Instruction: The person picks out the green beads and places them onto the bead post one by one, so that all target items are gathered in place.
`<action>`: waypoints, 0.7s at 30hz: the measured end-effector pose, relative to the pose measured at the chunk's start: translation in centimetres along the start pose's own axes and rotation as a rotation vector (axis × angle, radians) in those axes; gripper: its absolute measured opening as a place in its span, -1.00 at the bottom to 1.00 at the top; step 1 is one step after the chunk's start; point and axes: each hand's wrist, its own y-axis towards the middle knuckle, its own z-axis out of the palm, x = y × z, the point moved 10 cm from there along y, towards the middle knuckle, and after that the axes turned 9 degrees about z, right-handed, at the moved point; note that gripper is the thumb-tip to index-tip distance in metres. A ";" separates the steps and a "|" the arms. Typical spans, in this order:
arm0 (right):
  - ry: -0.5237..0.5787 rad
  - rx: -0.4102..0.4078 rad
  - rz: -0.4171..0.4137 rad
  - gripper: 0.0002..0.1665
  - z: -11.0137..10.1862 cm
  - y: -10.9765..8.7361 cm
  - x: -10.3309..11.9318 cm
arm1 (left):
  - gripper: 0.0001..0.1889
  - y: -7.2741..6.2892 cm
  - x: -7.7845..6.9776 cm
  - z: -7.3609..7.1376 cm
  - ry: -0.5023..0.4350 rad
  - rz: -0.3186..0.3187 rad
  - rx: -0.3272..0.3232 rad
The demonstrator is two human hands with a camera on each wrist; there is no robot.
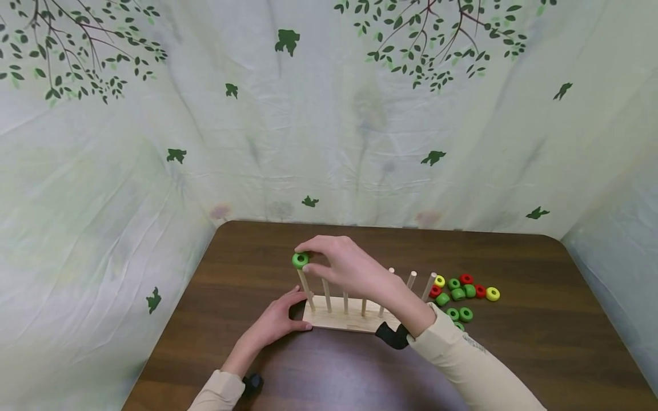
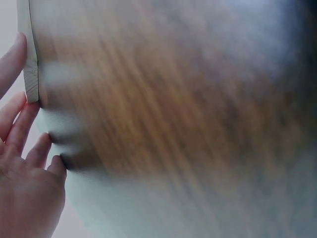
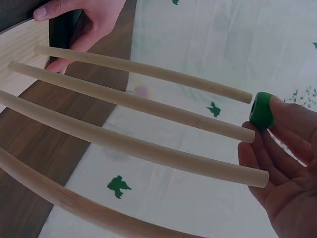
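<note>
- Head view: my right hand point(image 1: 341, 260) pinches a green bead point(image 1: 300, 266) at a peg's point(image 1: 306, 288) tip, partly hiding other pegs point(image 1: 327, 297).
- Left wrist: my left hand point(image 2: 29, 178) grips the board point(image 2: 31, 82), mostly cut off.

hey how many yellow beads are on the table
2: one yellow bead farthest right, another beside the rightmost peg in the head view. The right forearm may hide more.

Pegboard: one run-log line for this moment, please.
Right hand: pinches green bead at tip of leftmost peg | Left hand: holds left end of pegboard | Loose red, yellow, green beads: on table, right of pegboard
</note>
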 end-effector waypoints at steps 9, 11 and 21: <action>-0.024 0.055 0.067 -0.73 1.0 0.8 -0.4 | -0.30 0.0 0.1 0.0 -0.011 -0.021 0.010; -0.045 0.062 0.075 -0.75 1.2 0.9 -0.6 | -0.30 0.0 0.1 0.0 -0.010 -0.022 0.011; -0.082 0.071 0.110 -0.78 1.8 1.4 -1.2 | -0.29 -0.1 0.3 0.2 -0.020 -0.035 0.012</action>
